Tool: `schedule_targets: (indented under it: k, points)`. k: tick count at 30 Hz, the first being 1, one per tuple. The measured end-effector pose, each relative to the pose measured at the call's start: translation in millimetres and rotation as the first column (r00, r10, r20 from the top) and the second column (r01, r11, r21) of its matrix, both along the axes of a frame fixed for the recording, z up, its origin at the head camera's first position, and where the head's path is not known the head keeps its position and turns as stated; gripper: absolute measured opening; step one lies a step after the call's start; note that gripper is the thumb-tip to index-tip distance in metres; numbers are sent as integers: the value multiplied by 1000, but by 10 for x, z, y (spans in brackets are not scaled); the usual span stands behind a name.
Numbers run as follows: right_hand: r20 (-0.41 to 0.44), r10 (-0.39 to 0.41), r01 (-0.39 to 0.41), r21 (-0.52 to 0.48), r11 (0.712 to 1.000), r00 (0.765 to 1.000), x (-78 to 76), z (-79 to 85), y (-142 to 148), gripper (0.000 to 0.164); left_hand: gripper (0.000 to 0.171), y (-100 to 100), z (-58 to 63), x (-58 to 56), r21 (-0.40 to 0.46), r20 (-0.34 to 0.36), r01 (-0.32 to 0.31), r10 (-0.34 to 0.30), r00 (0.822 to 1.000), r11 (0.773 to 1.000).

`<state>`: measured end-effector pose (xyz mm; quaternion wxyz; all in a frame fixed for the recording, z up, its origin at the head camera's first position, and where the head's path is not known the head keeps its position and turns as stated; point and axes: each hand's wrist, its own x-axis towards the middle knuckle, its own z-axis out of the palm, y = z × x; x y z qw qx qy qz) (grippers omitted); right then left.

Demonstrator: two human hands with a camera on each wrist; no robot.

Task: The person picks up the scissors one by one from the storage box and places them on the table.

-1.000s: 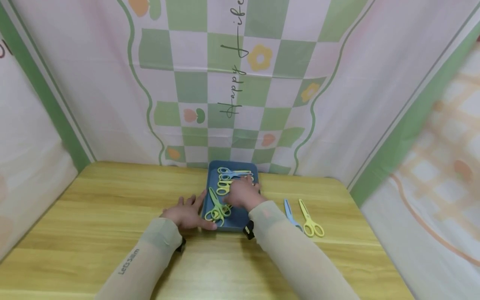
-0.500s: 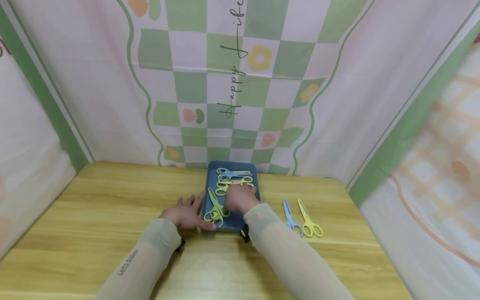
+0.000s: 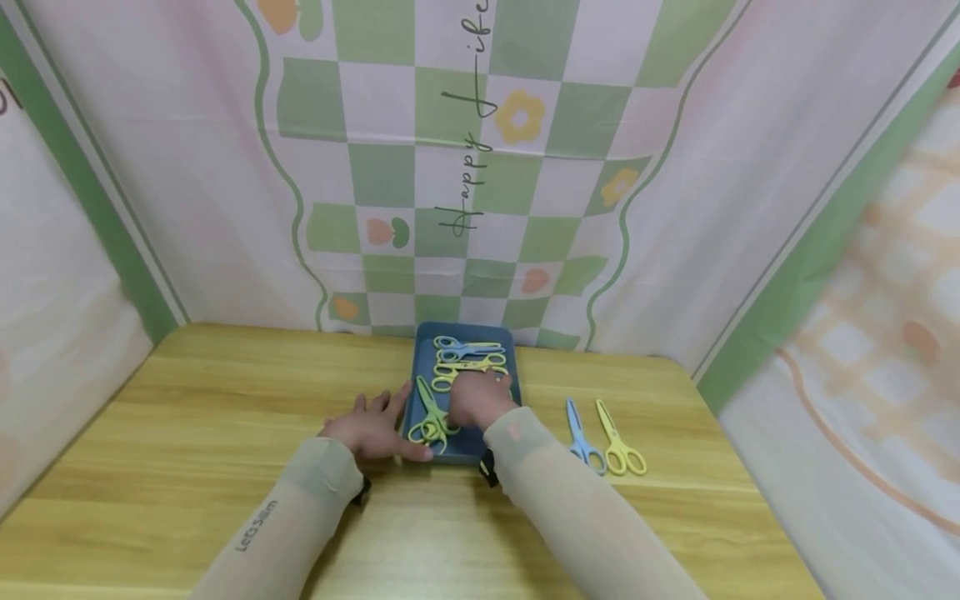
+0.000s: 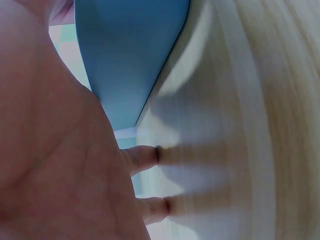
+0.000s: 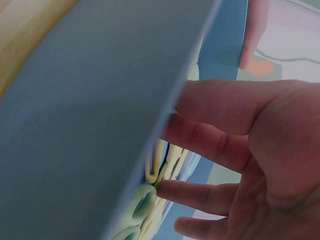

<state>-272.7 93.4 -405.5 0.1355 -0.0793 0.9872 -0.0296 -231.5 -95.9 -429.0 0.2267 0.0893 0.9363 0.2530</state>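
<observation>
1. Head view: I see green scissors [image 3: 431,407] and yellow scissors [image 3: 469,365] lying in the blue tray [image 3: 468,445] on the table [image 3: 225,417].
2. Right hand [image 3: 480,396] reaches among them, thumb and index tips hidden; I cannot tell whether it pinches any.
3. Left hand [image 3: 369,429], fingers spread wide, touches the tray's left edge.

Booth-like nook: printed curtains [image 3: 450,167], wooden table [image 3: 247,383]

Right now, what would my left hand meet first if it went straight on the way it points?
The tray, most likely its left wall: your left hand lies right beside it, index finger and thumb at its edge. I can't tell how firmly they touch, if at all.
</observation>
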Motion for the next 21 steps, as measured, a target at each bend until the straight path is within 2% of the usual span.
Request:
schedule_targets:
  k: [12,21]
  points:
    - [17,-22,23,-6,1000,1000,0,42,-7,12,121,-2,0,11,5,2,-2,1,1000,1000]
    - [-16,-39,38,-34,999,999,-2,85,30,22,121,-5,2,14,9,0,2,-2,1000,1000]
